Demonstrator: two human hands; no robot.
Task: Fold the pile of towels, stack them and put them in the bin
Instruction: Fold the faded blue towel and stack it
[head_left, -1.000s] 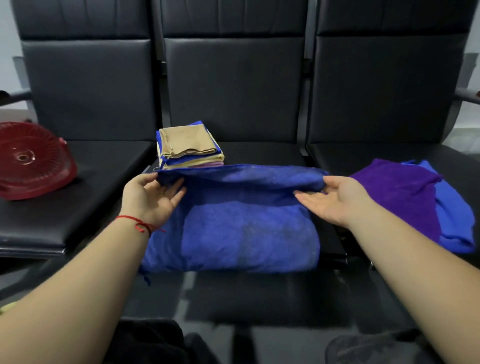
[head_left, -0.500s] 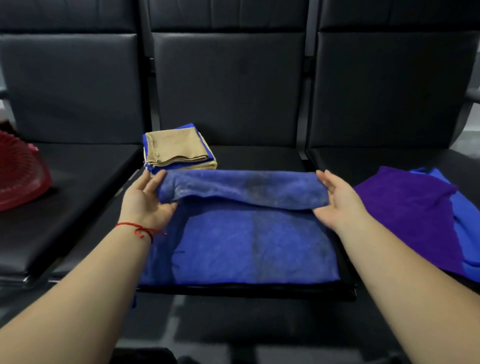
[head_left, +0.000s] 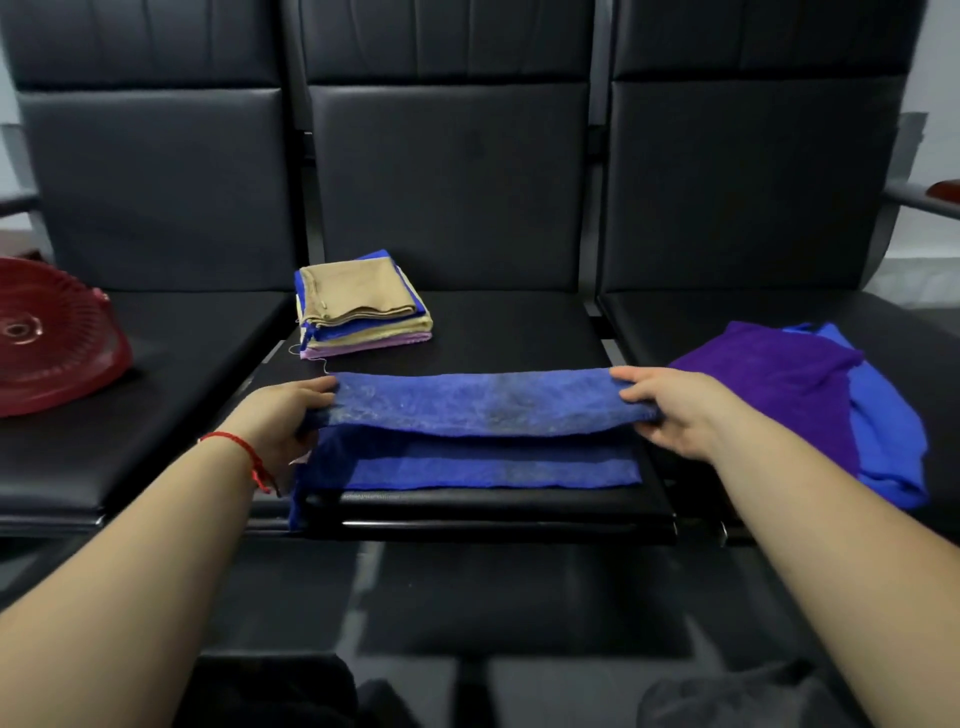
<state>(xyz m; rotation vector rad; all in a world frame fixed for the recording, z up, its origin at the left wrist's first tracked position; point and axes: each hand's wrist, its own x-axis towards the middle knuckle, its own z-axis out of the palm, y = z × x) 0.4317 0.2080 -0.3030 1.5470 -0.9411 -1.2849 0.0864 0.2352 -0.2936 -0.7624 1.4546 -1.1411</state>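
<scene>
At frame centre, the blue towel (head_left: 483, 410) lies on the middle seat (head_left: 519, 332), its far edge lifted. The left hand (head_left: 283, 415) and right hand (head_left: 670, 410) pinch its ends, fingers curled. The folded stack (head_left: 358, 306) sits behind it; purple towel (head_left: 769, 384) right, red bin (head_left: 52, 338) left.

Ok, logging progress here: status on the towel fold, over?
Both hands, left and right, grip the blue towel, far edge lifted mid-fold. Folded stack behind. Purple towel waiting right. Nothing blocking.

Folded stack (head_left: 361, 306) behind, bare seat (head_left: 519, 332) beside.
</scene>
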